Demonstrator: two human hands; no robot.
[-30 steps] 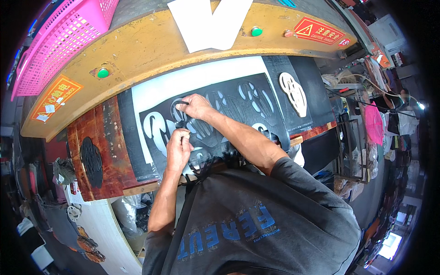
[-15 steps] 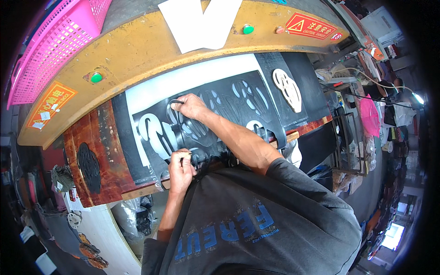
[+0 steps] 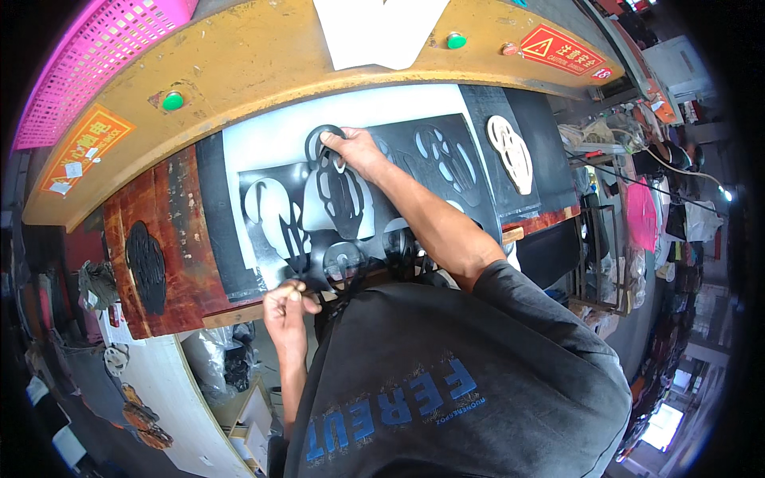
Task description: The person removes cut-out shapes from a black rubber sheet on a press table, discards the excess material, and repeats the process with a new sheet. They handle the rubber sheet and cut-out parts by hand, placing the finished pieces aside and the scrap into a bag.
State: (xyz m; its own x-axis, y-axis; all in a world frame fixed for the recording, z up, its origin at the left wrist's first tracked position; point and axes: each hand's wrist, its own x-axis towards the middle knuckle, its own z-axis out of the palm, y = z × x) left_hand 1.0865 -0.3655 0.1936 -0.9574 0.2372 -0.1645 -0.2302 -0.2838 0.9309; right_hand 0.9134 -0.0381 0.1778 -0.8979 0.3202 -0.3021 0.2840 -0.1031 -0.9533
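Observation:
My right hand [image 3: 355, 150] pinches the rounded far end of a black cut-out piece [image 3: 341, 191] with slit-like openings, held above a black sheet [image 3: 287, 174]. Through the sheet's cut holes the white board [image 3: 239, 147] beneath shows. Near the board's front edge, my left hand [image 3: 288, 312] is closed, thumb against fingers, beside dark scraps by my shirt. What it grips is too small and dark to make out. Other cut outlines remain in the sheet to the right of my right hand.
A yellow machine beam [image 3: 263, 86] with green buttons spans the far side, with white sheets [image 3: 382, 32] on it. A pale cutting die [image 3: 510, 155] lies right; stacked black pieces [image 3: 146, 267] lie left. A pink basket [image 3: 103, 64] stands far left.
My right hand has lifted the black cut-out piece out of the sheet, leaving a white-showing hole. My left hand has moved nearer to me and slightly left. The view has shifted a little.

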